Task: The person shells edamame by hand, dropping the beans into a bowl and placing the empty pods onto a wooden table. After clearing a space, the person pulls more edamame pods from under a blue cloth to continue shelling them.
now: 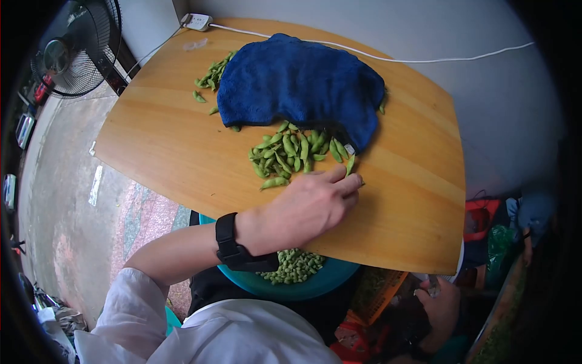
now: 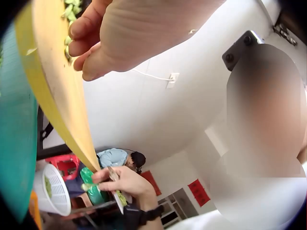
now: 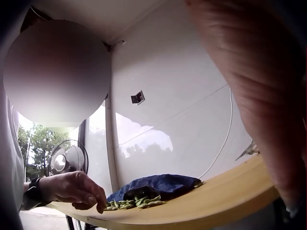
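Note:
My left hand (image 1: 303, 203), a black strap on its wrist, reaches over the wooden table (image 1: 412, 200). Its fingertips pinch a green soybean pod (image 1: 351, 162) at the right end of a heap of pods (image 1: 285, 148). In the left wrist view, the thumb and fingers curl close together. My right hand (image 1: 441, 306) is low, beyond the table's right edge. It grips a small, thin greyish tool (image 2: 113, 173), whose kind I cannot tell, and a bit of green shows at its fingertips. Below the table's front edge, a teal basin (image 1: 339, 280) holds shelled beans (image 1: 294, 266).
A dark blue cloth (image 1: 297, 79) covers the table's back, with more pods (image 1: 212, 76) poking out at its left. A white cable (image 1: 418, 61) runs from a power strip (image 1: 197, 22) along the wall. A fan (image 1: 57, 54) stands left. A white basket (image 2: 53, 189) sits low at right.

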Demonstrator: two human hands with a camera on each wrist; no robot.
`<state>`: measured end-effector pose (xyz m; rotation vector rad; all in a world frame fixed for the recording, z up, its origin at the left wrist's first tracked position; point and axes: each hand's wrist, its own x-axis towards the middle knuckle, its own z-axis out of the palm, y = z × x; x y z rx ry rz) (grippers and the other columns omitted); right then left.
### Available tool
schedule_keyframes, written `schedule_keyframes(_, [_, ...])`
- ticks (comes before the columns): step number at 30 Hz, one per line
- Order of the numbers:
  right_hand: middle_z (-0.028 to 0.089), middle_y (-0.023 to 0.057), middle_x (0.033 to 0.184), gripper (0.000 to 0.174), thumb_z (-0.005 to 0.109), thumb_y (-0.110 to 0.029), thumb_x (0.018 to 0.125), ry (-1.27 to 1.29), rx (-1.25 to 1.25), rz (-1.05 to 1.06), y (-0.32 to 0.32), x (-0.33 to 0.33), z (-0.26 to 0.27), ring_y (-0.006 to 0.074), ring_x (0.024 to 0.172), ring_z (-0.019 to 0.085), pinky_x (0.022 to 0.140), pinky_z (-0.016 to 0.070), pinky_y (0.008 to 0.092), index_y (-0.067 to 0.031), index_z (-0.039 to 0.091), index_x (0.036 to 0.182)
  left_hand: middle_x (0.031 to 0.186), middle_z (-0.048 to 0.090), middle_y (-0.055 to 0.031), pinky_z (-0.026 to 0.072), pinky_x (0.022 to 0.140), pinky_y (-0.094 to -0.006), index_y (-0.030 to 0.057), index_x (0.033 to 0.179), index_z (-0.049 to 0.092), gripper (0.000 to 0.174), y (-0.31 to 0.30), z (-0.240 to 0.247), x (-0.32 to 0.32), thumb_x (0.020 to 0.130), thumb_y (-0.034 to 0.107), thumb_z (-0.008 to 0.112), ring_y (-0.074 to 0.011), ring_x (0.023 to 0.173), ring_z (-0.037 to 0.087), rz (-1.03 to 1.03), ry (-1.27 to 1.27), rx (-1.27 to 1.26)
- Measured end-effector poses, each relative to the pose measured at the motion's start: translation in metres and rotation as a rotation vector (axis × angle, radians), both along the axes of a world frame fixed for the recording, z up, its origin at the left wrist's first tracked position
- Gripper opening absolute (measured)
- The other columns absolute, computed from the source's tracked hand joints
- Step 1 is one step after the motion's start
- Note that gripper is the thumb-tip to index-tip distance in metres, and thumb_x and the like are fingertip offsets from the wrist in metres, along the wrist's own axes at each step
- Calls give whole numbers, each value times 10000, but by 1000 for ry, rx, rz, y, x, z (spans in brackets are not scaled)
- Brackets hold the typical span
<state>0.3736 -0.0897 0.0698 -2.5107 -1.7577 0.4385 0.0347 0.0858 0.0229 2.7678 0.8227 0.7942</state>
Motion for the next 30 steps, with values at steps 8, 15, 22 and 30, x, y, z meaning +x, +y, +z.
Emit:
schedule_keyframes(8, [717,133,980,352,764,-113,902,651,181,76,31,-46,-21,233,801,704,757,550,341,-6,688,1229,941,586,-73,560,826,-348,29,913,650,174,40,1,6,789,151,653,-237,936,595,-125,132,270])
schedule_keyframes(15, [688,130,921,232,739,-90,945,677,171,272,81,-110,-24,218,738,640,701,520,343,-2,736,1159,1115,650,-133,599,837,-336,-21,1024,682,288,-48,-21,-30,777,126,673,-256,1034,668,-88,102,289])
schedule_keyframes(22, [746,122,905,193,792,-114,897,771,58,240,102,-133,-34,187,760,716,698,559,317,7,749,1042,1203,650,-129,585,862,-365,-16,1145,692,371,-67,-45,-37,797,106,733,-284,1087,654,20,-156,-29])
schedule_keyframes(30, [753,121,831,204,813,-118,871,795,-49,238,110,-138,-34,170,711,709,679,564,322,1,743,1021,1070,671,-102,568,788,-373,32,1020,679,310,-65,-45,-28,770,99,850,-293,970,668,69,-312,-120])
